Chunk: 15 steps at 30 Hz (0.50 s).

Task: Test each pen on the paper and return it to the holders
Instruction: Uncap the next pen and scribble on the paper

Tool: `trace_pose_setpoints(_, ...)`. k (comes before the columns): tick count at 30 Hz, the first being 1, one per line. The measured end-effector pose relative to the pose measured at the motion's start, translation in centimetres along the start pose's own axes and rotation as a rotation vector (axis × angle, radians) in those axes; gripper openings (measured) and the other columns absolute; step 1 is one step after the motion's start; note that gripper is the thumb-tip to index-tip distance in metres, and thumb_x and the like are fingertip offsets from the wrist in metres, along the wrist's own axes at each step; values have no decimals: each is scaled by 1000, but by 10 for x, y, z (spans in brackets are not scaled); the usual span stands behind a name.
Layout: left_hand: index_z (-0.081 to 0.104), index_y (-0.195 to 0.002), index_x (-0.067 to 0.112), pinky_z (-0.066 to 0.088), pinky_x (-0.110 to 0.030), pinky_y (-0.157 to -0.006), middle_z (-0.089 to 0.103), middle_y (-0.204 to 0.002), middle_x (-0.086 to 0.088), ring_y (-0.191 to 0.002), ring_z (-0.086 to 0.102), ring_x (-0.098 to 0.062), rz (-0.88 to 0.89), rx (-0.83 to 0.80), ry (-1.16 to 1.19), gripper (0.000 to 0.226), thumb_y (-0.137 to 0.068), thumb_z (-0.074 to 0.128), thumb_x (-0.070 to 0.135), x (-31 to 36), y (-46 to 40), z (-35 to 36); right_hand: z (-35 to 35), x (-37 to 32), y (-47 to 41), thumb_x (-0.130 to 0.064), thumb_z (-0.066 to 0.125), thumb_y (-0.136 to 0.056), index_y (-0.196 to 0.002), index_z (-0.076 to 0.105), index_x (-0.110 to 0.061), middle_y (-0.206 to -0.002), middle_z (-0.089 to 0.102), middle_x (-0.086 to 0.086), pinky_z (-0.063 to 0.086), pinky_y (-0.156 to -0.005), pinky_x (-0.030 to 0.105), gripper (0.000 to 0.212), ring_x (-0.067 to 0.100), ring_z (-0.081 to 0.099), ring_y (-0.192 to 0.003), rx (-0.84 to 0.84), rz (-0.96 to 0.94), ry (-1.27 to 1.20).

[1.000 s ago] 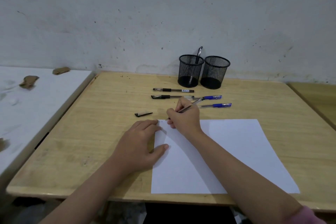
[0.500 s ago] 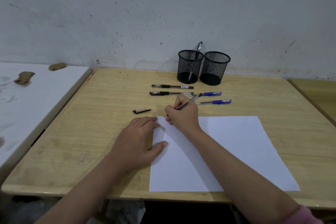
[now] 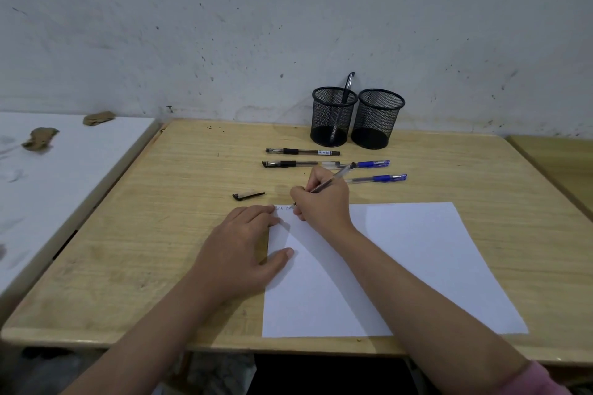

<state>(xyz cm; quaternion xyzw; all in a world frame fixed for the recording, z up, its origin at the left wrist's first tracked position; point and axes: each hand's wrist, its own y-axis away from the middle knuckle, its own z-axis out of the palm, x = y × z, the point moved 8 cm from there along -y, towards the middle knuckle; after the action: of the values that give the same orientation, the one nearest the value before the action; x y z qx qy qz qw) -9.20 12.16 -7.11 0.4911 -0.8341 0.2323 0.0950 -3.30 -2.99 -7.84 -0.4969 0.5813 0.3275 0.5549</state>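
My right hand (image 3: 322, 202) grips a black pen (image 3: 333, 179) with its tip on the top left corner of the white paper (image 3: 401, 266), beside a short line of small ink marks. My left hand (image 3: 240, 250) lies flat on the paper's left edge, fingers straight. The pen's black cap (image 3: 248, 196) lies on the desk left of the paper. Two black pens (image 3: 301, 152) (image 3: 295, 164) and two blue pens (image 3: 372, 164) (image 3: 380, 179) lie behind the paper. Two black mesh holders (image 3: 333, 115) (image 3: 377, 119) stand by the wall; the left one holds one pen.
The wooden desk (image 3: 160, 234) meets a white table (image 3: 64, 170) on the left, which carries brown scraps (image 3: 40, 138). Another wooden desk (image 3: 561, 163) adjoins on the right. A grey wall stands right behind the holders.
My right hand has moved slightly rightward along the paper's top edge, leaving small ink marks behind the pen tip. My left hand has stayed in place.
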Motion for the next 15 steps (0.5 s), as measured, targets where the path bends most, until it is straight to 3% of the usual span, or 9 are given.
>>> trace_pose_setpoints(8,59,-116,22,38,-23,-93,54,-130,9,-120,45,-9,-6,2,23,60,-71,51,61,-2,0,1,-3,-3,0,7,59,-70,-50,33,-21,-44,34,3,41,-41,24,43,26,54,-44,31,-62,-2)
trace_pose_setpoints(15,58,-116,22,38,-24,-92,54,-129,10,-119,45,-9,-5,7,19,59,-72,51,60,-1,-1,0,-5,-1,-2,8,58,-71,-54,33,-14,-49,35,10,42,-38,22,37,29,52,-46,44,-50,4)
